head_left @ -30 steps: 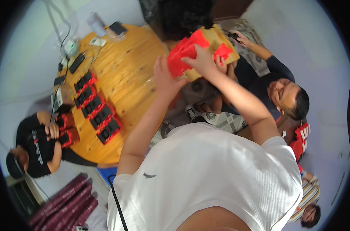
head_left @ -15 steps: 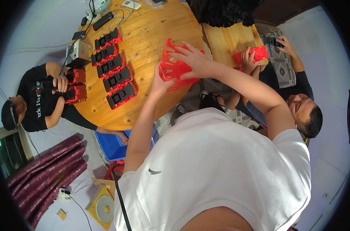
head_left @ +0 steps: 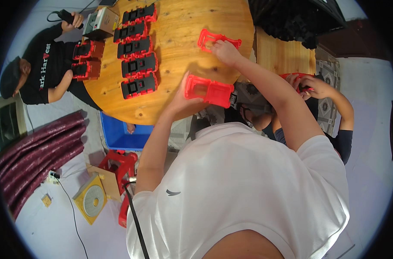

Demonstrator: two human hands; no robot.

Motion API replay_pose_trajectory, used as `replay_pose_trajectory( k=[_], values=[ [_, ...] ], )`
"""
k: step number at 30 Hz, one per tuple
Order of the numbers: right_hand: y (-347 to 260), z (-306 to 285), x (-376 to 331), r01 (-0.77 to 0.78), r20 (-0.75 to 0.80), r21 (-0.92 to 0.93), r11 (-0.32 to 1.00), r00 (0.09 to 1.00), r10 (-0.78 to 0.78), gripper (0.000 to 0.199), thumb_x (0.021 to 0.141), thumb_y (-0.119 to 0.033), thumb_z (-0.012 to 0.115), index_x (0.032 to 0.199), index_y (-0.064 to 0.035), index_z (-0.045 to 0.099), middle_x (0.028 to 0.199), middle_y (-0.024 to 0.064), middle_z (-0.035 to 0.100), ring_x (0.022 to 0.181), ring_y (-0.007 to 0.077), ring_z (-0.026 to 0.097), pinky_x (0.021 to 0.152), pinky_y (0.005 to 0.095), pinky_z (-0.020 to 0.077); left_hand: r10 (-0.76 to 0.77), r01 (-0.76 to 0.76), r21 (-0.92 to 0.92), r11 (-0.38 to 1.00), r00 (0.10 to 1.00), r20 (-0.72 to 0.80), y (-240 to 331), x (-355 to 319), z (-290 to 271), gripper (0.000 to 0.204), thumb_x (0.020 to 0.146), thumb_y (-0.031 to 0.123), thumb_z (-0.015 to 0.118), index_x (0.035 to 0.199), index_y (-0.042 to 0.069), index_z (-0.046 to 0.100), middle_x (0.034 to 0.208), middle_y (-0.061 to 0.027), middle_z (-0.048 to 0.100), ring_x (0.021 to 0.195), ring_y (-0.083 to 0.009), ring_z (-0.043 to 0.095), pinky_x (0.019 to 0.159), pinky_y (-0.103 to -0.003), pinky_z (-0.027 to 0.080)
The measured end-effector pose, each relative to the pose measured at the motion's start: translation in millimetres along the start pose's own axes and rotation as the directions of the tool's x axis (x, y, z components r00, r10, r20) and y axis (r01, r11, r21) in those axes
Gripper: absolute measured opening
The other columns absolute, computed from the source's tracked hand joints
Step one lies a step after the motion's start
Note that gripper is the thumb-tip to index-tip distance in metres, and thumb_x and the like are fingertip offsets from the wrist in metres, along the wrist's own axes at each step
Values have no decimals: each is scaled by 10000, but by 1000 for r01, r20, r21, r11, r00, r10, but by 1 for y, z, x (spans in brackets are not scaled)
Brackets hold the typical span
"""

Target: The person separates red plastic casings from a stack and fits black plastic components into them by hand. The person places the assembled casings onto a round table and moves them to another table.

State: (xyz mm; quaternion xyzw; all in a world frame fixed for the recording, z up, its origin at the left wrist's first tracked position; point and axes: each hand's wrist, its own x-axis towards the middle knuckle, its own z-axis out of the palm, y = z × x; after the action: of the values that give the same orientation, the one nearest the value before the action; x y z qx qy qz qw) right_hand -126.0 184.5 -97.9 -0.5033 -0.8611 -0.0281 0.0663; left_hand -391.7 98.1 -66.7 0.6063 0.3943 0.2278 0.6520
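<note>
My left hand grips a red plastic frame by its left end, above the near right part of the round table. This piece has an opening at one end and a flat panel at the other. Farther off, my right hand has its fingers bent over the near side of a second red plastic frame, which appears to rest on the tabletop. Some of that frame's near edge is hidden under my fingers. The two frames are apart.
Several red-and-black assemblies stand in a column on the wooden table. At left, a co-worker's hand holds a black tool near a metal box. Another person's hands work at right. A blue bin sits below the table edge.
The red frames were close together between my hands; now they are apart, the right one farther out at the table. My left hand is lower. The left co-worker has raised the black tool.
</note>
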Motion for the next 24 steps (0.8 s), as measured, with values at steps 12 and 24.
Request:
replay_pose_trajectory(
  k=[12,24],
  values=[
    [-139,-90,-81,-278,184,439,854,958,218,796,672,-344,727,1323,-111,331,1298,249,347,1109,407,441,888,420,414,-117,139,-248,959,988,100,-15,10,31,492,851,174,603,1263,56,361,1197,-73,486,1084,-150,488,901,-290,416],
    [-64,-66,-42,-365,256,893,265,893,370,152,777,-124,617,874,-9,596,727,104,610,666,146,580,604,286,453,80,-86,-17,996,969,-235,11,31,3,216,920,178,453,956,-2,568,852,-41,564,832,-113,514,755,-250,424]
  ],
)
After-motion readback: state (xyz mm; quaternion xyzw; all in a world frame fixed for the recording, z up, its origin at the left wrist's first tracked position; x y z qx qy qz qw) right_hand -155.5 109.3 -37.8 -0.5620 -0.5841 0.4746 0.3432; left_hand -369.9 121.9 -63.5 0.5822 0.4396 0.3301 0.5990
